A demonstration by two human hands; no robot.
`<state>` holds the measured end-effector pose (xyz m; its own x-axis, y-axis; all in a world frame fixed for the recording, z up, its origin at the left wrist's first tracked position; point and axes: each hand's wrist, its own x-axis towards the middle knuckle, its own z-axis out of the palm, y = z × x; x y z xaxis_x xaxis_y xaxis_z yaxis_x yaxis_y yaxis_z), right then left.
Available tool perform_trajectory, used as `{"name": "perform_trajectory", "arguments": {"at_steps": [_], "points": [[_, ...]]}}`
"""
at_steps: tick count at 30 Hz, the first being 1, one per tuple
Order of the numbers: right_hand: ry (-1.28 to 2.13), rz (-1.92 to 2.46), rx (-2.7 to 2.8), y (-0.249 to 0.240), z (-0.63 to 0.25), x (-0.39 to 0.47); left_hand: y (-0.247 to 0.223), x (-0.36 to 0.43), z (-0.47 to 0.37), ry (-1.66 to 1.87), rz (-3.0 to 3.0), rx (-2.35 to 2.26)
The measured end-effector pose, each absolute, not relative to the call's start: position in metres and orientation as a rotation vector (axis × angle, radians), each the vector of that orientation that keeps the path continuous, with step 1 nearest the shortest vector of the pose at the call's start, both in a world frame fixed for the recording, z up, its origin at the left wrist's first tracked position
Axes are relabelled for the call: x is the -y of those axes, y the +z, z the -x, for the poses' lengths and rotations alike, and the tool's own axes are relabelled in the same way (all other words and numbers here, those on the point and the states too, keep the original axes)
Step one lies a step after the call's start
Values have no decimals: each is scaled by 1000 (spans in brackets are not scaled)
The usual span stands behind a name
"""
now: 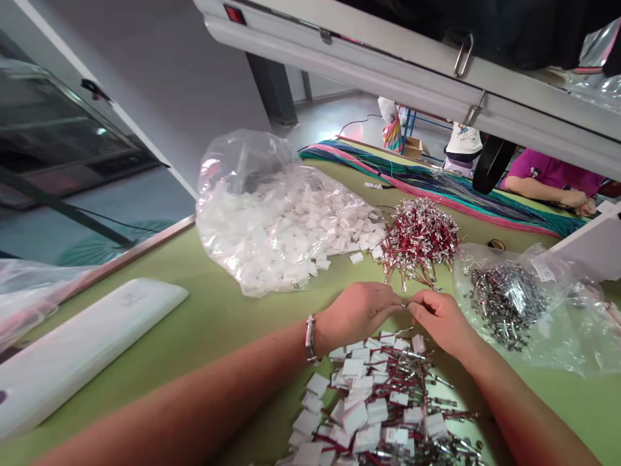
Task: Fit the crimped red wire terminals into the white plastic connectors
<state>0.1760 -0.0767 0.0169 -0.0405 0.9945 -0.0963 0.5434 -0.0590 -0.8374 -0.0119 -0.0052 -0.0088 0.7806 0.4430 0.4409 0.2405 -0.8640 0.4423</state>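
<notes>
Forearms (208, 388), small piece (403, 306) between hands (356, 315) (445, 323)

A narrow silver-toned bracelet (310, 339) with a shiny finish circled the left wrist (325, 331), its links broken by a straighter, bar-like section; any finer markings on the metal were too small to make out. Beyond the band, the left arm (218, 382) was bare to the edge of view. The right arm (526, 401), slim at the wrist, was bare too, as were the left hand (356, 312) and right hand (445, 318).

Two red-wire heaps (421, 236); one white-block bag (255, 155); one bracelet (310, 338)
</notes>
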Motion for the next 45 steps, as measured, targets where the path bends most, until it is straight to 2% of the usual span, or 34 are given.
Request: {"name": "perform_trajectory", "arguments": {"at_steps": [3, 6, 13, 18, 20, 23, 26, 30, 37, 45], "points": [[909, 1755, 1560, 21, -196, 72, -11, 2, 11, 691, -2517, -663], [670, 1805, 1501, 23, -204, 67, -9, 0, 10, 634, -2441, -721], [139, 1656, 2178, 0, -166, 76, -2, 11, -1, 562, -2507, -714], [-14, 1679, 2216, -8, -181, 72, 7, -7, 12, 711, -2405, -873], [-30, 1722, 2147, -5, -191, 69, 9, -23, 21, 757, -2426, -1165], [23, 1806, 2054, 0, -198, 67, 3, -45, 31, 478, -2587, -1399], [68, 1878, 2057, 3, -197, 68, -7, -55, 33, 261, -2652, -1399], [74, 1849, 2087, 4, -193, 69, -10, -51, 30, 243, -2650, -1402], [444, 1804, 1929, 1, -196, 66, 7, -38, 33, 166, -2587, -1466], [434, 1825, 2166, 2, -178, 66, 9, -35, 32, 2, -2633, -1512]]}}
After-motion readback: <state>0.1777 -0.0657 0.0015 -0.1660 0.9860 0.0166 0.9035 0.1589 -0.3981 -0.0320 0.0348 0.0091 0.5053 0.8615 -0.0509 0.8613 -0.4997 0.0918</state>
